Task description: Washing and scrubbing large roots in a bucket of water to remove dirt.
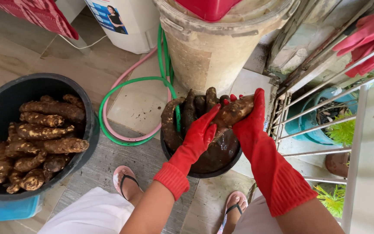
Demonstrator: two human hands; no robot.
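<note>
Washing well under way, by the look of it, though far from finished. Off to the left, a big black tub (87, 130) heaped with muddy roots (44, 138), brown skins caked with pale dirt, none of them touched right now. Dead centre, a small dark basin (234, 158) of murky brown water, about 5 wet roots (187, 112) propped upright at its far edge, darker and slicker than the dry pile. Judging from that split, only a small share through the water and most of the heap left to go.

Over the basin, 1 root (235, 111) held up above the water, between both red rubber gloves. Left hand (200, 134) laid along its near side, fingers (211, 116) stretched nearly straight and pressed flat against the skin. Right hand (252, 121) wrapped round the far end, fingers curled over the top, red tips just peeking above. A green hose (130, 80) looped on the floor and trailing into the basin.
</note>
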